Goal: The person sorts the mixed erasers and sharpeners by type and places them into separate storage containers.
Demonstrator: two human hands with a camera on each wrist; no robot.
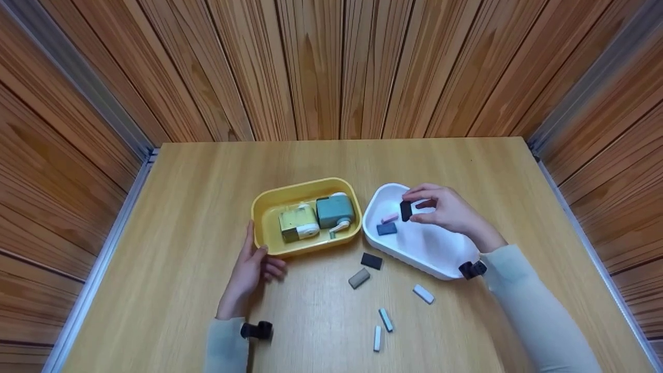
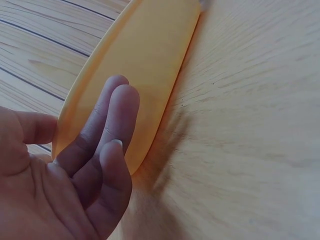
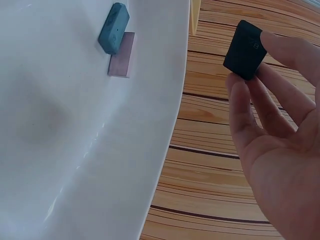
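Two bare hands [image 1: 437, 207] in pale sleeves, a black camera at each wrist.
From here I see the left sleeve [image 1: 227, 348] and right sleeve [image 1: 538, 311] in matching plain, light grey-green, reaching the wrists; the left wrist camera [image 1: 257, 330] and right wrist camera [image 1: 472, 269] look small and blocky.

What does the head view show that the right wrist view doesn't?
Head only: the left hand, a boxy pale-yellow gadget, a boxy teal gadget, and five loose rectangular blocks on the wooden table.
Right wrist only: a small mark on the black rectangular block.
Both: the right hand pinching it, the white plastic tray, the pink rectangular block and blue rectangular block inside.
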